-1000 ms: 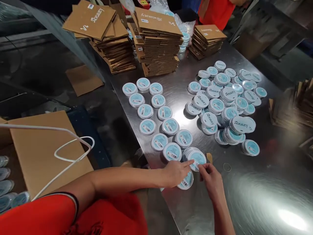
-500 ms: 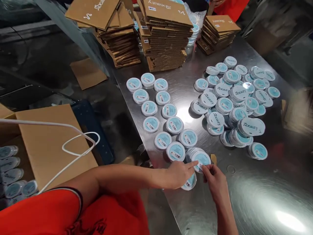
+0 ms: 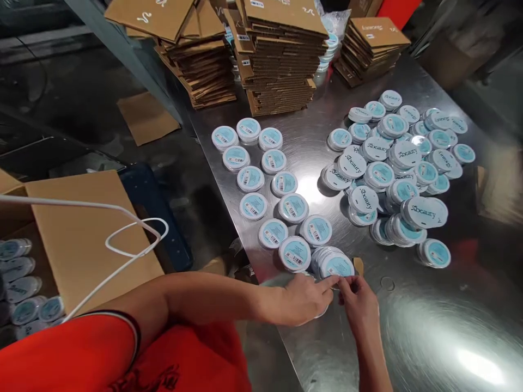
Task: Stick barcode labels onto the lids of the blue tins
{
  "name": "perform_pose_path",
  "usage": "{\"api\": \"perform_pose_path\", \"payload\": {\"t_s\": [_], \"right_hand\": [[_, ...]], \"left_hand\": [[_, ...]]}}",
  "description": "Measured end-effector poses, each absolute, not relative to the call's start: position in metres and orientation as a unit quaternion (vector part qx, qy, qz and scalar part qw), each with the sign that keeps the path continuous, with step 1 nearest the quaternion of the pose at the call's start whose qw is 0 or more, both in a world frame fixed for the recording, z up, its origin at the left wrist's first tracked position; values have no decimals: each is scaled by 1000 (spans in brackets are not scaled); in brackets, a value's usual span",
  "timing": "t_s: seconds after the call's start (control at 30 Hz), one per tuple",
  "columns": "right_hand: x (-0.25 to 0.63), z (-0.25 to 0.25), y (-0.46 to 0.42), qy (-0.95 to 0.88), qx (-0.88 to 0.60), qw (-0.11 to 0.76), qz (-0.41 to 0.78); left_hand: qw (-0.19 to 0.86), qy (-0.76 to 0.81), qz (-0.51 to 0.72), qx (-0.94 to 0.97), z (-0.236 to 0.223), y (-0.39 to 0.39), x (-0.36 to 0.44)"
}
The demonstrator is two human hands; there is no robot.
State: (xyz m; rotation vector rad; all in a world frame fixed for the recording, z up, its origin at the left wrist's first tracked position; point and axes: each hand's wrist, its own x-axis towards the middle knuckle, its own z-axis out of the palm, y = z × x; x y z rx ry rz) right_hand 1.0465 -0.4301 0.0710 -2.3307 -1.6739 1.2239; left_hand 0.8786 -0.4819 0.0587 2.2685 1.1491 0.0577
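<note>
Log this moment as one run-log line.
Left hand: over round container | right hand: fingertips at container stack | surface: steel table

A short, leaning stack of round tins (image 3: 333, 265) sits on the steel counter (image 3: 412, 332), its top tin showing a pale blue label inside a white rim. Another tin (image 3: 324, 311) lies almost hidden under the left hand (image 3: 304, 299), with only a sliver of rim showing. The fingers of the right hand (image 3: 357, 310) touch the near edge of the stack.
</note>
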Motion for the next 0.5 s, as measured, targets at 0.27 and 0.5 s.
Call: {"api": "perform_pose_path", "payload": {"t_s": [0.27, 0.5], "right_hand": [[1092, 62, -422, -547, -796, -92, 242], [1055, 67, -305, -613, -749, 129, 216]], "left_hand": [[371, 443, 34, 816, 47, -480, 891], [417, 425, 85, 799, 33, -473, 884]]}}
